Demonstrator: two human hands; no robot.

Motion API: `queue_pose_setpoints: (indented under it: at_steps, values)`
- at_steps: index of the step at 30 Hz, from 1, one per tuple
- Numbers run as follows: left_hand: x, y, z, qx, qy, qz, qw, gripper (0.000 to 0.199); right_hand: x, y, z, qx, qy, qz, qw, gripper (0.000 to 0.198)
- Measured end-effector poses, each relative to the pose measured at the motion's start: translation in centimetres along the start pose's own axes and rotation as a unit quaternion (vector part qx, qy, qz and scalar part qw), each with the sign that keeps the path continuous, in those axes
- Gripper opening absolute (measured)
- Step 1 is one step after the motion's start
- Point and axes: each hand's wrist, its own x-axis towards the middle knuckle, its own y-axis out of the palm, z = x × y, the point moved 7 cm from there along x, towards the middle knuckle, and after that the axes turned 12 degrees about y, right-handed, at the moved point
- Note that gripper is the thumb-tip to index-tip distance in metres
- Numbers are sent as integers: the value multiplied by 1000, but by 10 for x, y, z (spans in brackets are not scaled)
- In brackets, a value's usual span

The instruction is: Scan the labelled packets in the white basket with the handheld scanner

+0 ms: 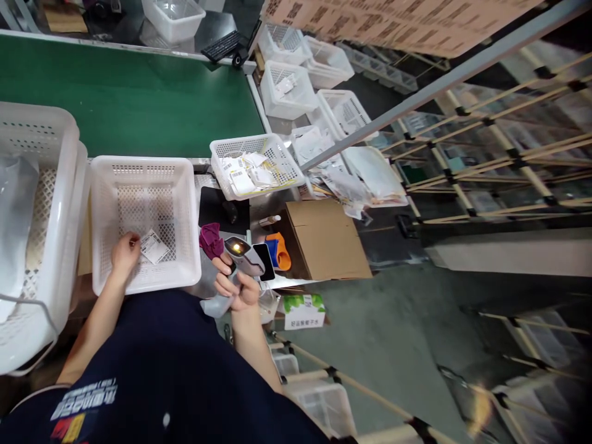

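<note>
My right hand (pixel 238 288) is wrapped round the grey handle of a barcode scanner (pixel 246 256), whose head shows a lit yellow light. Inside a white plastic basket (pixel 193 234) in front of me is my left hand (pixel 124 254), its fingers curled together. Whatever those fingers hold, if anything, I cannot make out. Close beside the fingertips, a small white packet with a printed label (pixel 155 246) lies on the basket's mesh floor. A crumpled purple cloth (pixel 211 240) and a dark phone (pixel 264 261) lie near the scanner.
Stacked white baskets (pixel 69 185) stand at the left. A green conveyor belt (pixel 161 98) runs behind. On the right are a basket of labelled packets (pixel 217 176), a cardboard box (pixel 326 237) and an orange-blue roll (pixel 279 251). A metal pole (pixel 416 89) crosses diagonally, before racks.
</note>
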Motion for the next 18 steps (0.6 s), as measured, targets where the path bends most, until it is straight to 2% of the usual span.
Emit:
queue_pose_setpoints:
  at_steps: [6,9,13,18]
  values:
    - [0,2,5,4,5,-6,1000,11,2,0,-1,45,-25,24,998,39]
    - [1,1,7,12,14,-31,999,19,6,-1,-2,54,-27,27,998,39]
    - [1,-7,5,29,32,-84,996,44,12,-3,-1,49,-29,-18,998,47]
    - [-4,-22,-20,-61,101,-155,981,40,20,-7,-8,-19,-13,-81,996,47]
